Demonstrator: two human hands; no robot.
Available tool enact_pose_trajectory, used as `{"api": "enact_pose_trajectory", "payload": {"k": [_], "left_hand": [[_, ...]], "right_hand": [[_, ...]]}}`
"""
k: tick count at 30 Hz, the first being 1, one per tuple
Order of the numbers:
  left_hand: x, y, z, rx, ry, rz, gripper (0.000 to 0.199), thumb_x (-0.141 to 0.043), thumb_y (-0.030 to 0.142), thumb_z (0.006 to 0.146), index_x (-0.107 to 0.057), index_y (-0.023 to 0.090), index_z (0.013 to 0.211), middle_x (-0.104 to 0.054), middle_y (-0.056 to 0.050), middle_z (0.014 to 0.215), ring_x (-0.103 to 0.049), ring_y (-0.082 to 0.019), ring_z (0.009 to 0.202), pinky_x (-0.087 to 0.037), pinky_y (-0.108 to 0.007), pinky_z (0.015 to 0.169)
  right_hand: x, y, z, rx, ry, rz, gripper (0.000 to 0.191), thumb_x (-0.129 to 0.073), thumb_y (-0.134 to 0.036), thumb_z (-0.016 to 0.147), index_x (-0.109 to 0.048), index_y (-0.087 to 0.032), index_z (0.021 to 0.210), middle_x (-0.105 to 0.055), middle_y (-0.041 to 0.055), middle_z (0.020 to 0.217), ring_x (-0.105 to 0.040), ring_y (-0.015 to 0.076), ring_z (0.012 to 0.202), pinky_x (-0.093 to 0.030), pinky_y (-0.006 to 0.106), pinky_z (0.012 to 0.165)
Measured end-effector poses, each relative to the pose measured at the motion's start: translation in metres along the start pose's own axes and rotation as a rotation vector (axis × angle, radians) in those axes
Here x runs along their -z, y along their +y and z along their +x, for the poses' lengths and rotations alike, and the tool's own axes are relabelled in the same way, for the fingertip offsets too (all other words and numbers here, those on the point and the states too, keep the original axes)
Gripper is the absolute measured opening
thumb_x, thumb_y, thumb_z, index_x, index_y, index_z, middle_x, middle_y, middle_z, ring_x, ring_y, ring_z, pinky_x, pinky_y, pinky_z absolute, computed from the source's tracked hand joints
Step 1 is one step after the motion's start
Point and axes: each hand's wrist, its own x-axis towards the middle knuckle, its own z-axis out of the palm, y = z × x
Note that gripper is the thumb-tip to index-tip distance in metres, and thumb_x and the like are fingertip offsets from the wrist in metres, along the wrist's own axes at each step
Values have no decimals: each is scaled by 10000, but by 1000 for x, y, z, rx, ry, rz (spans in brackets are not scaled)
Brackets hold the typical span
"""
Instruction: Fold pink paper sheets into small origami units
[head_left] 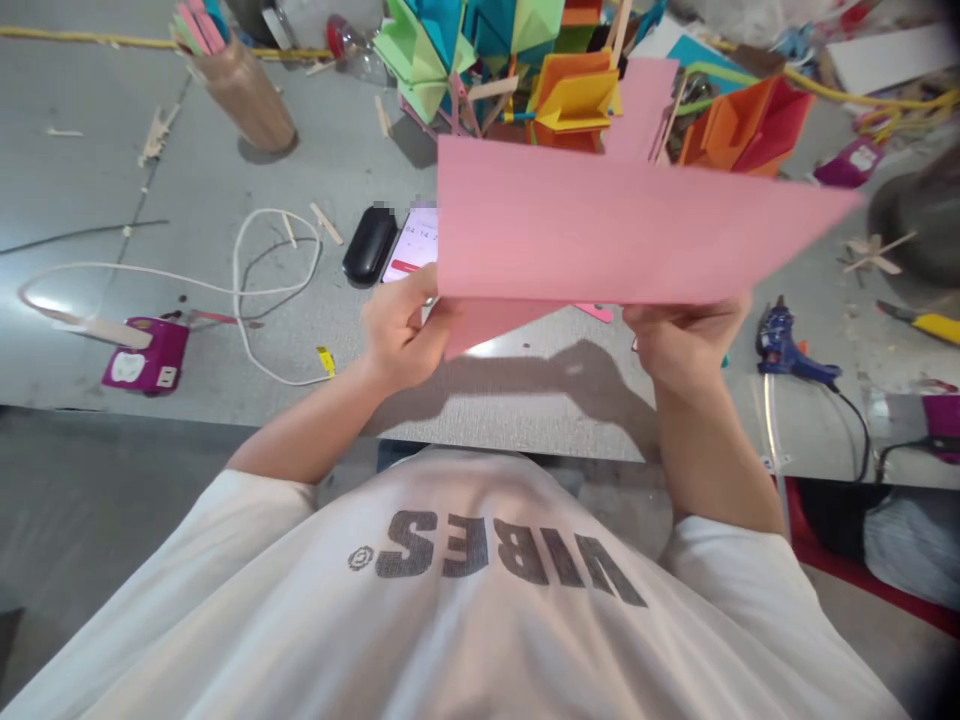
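Observation:
A large pink sheet of paper (600, 225) is held up above the table, with a fold along its lower edge and a flap hanging beneath at the left. My left hand (409, 330) pinches its lower left corner between thumb and fingers. At the lower right edge, my right hand (690, 330) grips the paper, its fingertips partly hidden behind the sheet. Just beyond my left hand lie a phone (412, 240), partly covered by the paper, and a black oval case (370, 245).
Folded paper pieces in green, yellow (574, 95) and orange (742, 125) crowd the back. A brown cup (251, 100) stands at the back left. A white cable (240, 290) loops near a purple power block (146, 355). At right lie a blue glue gun (791, 345) and a yellow-handled cutter (934, 325).

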Motion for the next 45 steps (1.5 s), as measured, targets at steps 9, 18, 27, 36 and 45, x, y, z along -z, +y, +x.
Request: {"api": "enact_pose_trajectory", "payload": {"k": [9,18,27,36,45], "left_hand": [[31,16,-86,8,-706,229,201,-732,317,1096,-899,353,1203,-903,-82,1386,-835,-326,1423,-678,-603,1248],[-28,12,-119,165,-706,215,249,-631,252,1143,-874,279,1192,-838,-179,1516,-726,-400,1575,-564,-727,1330],[-20,8,-108,89,-662,320,327,-713,468,1119,-862,233,1290,-807,-219,1554,-732,-440,1541,-517,-686,1355],[4,-26,-102,176,-634,523,732,-639,463,1125,-557,124,1769,-377,-254,1942,-298,-486,1853,-151,-741,1518],[4,-25,-105,244,-509,516,775,-770,621,1040,-638,288,1727,-372,-130,1973,-262,-479,1864,-90,-696,1526]], "right_hand": [[78,-22,-61,78,-612,-365,142,-781,-357,1045,-911,-399,1086,-930,48,1242,-877,364,1246,-706,645,1060],[40,-65,-87,159,-702,-603,351,-664,-219,1090,-841,-283,1387,-873,125,1461,-831,393,1386,-687,618,1126],[-42,-26,-111,64,-1096,-753,699,-512,-397,1187,-503,-72,1806,-429,258,1913,-408,468,1807,-352,749,1456],[-48,-29,-97,82,-1222,-746,801,-579,-398,1145,-420,-75,1860,-355,224,1954,-342,489,1830,-309,730,1468],[-31,-17,-91,7,-1179,-738,928,-590,-615,1167,-340,-99,1895,-343,251,1953,-357,468,1830,-334,717,1472]]}}
